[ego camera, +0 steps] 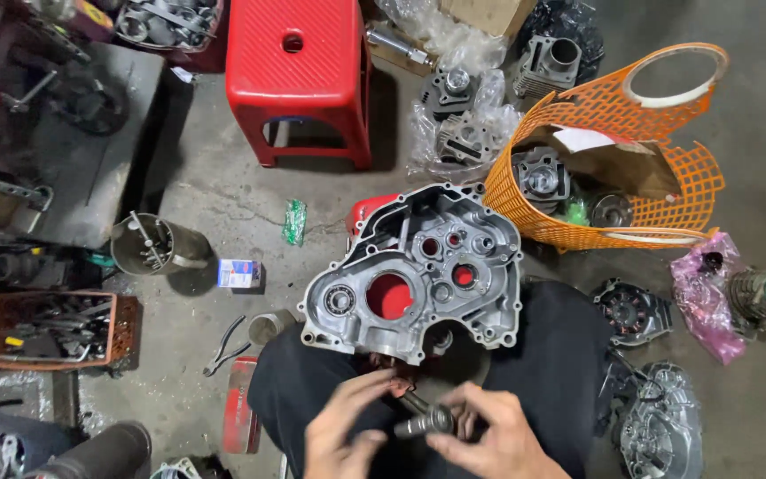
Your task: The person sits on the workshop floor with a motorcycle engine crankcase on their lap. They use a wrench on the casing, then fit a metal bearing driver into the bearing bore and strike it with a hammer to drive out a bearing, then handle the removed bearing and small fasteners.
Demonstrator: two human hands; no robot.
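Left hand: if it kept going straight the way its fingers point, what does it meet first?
Probably the small metal shaft it shares with the right hand: the left hand points right and slightly up, into it. Beyond lies the crankcase half; depth is unclear.

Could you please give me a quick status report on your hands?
Left hand and right hand both grip small metal shaft. Engine crankcase half rests ahead, apart.
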